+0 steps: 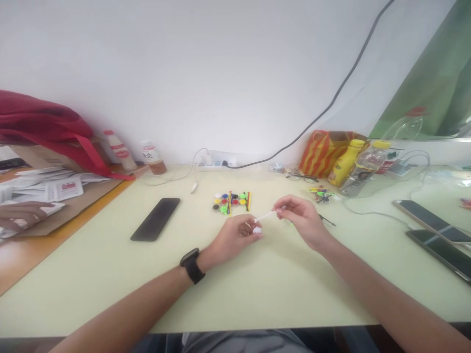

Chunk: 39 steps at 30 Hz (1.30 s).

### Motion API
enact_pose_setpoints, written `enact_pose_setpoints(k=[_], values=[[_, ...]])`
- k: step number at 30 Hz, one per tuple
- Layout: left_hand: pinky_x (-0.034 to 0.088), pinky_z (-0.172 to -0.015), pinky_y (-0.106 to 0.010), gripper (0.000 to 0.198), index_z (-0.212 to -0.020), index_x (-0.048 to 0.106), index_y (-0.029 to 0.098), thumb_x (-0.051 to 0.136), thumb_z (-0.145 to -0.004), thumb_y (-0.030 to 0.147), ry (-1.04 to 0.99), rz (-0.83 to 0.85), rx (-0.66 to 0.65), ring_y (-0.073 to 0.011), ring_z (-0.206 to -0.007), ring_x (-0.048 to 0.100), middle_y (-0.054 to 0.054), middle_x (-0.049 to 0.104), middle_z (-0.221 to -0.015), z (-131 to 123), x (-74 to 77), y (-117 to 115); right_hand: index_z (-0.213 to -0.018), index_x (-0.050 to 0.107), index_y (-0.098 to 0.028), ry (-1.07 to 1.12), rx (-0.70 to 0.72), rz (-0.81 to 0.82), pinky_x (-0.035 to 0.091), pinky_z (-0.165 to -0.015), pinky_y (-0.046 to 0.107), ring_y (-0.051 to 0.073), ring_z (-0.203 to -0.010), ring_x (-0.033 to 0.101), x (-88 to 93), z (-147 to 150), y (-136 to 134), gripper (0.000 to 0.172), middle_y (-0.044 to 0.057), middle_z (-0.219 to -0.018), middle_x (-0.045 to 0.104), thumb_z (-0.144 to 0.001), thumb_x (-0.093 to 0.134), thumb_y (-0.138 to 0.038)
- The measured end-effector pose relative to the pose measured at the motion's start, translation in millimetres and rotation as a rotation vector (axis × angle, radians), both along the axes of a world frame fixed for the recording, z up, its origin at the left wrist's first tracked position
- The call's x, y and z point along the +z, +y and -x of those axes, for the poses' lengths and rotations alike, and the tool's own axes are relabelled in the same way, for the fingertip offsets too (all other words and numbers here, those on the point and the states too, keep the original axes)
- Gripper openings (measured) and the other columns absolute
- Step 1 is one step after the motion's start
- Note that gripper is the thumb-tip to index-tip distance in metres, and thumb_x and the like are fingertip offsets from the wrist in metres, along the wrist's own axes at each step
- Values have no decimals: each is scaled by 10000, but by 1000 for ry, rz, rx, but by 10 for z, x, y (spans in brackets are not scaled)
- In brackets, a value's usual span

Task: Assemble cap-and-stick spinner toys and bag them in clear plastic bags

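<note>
My left hand (pixel 235 239), with a black watch on its wrist, is closed on a small white round piece (pixel 257 230) held at the fingertips. My right hand (pixel 300 219) pinches a thin white stick (pixel 265 215), whose free end points left and lies close to the left fingers. Whether the stick touches the white piece I cannot tell. Just beyond both hands, several small coloured discs (pixel 224 201) lie in rows beside bundles of coloured sticks (pixel 249 201). A dark thin stick (pixel 328 221) shows behind my right hand.
A black phone (pixel 155 219) lies left; two more phones (pixel 439 250) lie right. More coloured parts (pixel 321 194) sit before a striped bag (pixel 319 154) and bottles (pixel 362 166). A power strip (pixel 215 165) stands by the wall. Another person's hand (pixel 22 215) rests on white packets at far left.
</note>
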<state>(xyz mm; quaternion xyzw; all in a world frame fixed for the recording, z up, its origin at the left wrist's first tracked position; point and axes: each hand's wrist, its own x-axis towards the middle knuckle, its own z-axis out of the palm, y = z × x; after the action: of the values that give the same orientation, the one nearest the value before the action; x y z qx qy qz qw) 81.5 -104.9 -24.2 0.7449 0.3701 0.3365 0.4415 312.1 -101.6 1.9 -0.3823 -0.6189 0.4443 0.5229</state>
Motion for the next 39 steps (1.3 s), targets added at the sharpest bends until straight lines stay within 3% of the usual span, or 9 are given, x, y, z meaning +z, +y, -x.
enact_pose_setpoints(k=[6,9,14,20,26,30,34,39], values=[[615,-862,-365,358,-1068,713,175,861,-804,366,-163,13,-42,-211,-891,720,-80,739,-1008,28,18,16,-933,733,-217,-179,163,-95,576,-820,345,204,-881,700,-50,80,-67,82,50,-923,747,-918,685,-282],[620,-906,-393,357,-1101,722,173,846,-827,365,-169,-21,-59,-223,-929,721,-96,745,-1048,34,41,7,-960,735,-220,-256,142,-167,579,-834,352,208,-887,710,-106,114,-76,95,47,-937,759,-943,646,-250],[624,-913,-375,234,-1091,746,189,729,-941,367,-124,-97,21,-219,-973,728,-89,766,-1076,47,44,2,-989,722,-233,-368,87,-311,586,-813,339,200,-867,717,-121,117,-99,134,41,-952,763,-966,595,-196],[624,-962,-395,257,-1173,742,200,705,-960,338,-80,-250,26,-228,-1039,731,-102,751,-1167,79,6,13,-1012,703,-256,-400,90,-427,585,-797,346,209,-858,724,-141,125,-138,162,46,-956,768,-1004,549,-209],[614,-872,-346,216,-1164,742,226,718,-955,277,-8,-461,79,-207,-965,741,-70,776,-1091,88,6,15,-1020,690,-260,-456,76,-468,570,-785,353,212,-845,711,-188,126,-124,174,46,-938,758,-1017,522,-214],[592,-860,-336,208,-1194,714,237,665,-993,248,54,-544,80,-196,-952,731,-59,774,-1077,101,24,20,-1011,682,-246,-476,26,-425,559,-747,336,198,-796,692,-175,128,-120,126,44,-920,743,-1006,556,-246],[571,-853,-332,187,-1189,687,238,637,-1008,241,112,-595,96,-194,-956,722,-55,763,-1081,119,37,28,-925,692,-226,-427,47,-261,512,-616,302,177,-685,629,-110,109,-100,130,25,-798,701,-978,617,-317],[570,-850,-319,191,-1192,662,242,629,-1007,206,94,-645,72,-188,-952,721,-52,756,-1070,117,43,11,-915,721,-211,-272,139,-89,517,-686,313,182,-745,631,-56,93,-81,175,36,-839,714,-959,660,-369]])
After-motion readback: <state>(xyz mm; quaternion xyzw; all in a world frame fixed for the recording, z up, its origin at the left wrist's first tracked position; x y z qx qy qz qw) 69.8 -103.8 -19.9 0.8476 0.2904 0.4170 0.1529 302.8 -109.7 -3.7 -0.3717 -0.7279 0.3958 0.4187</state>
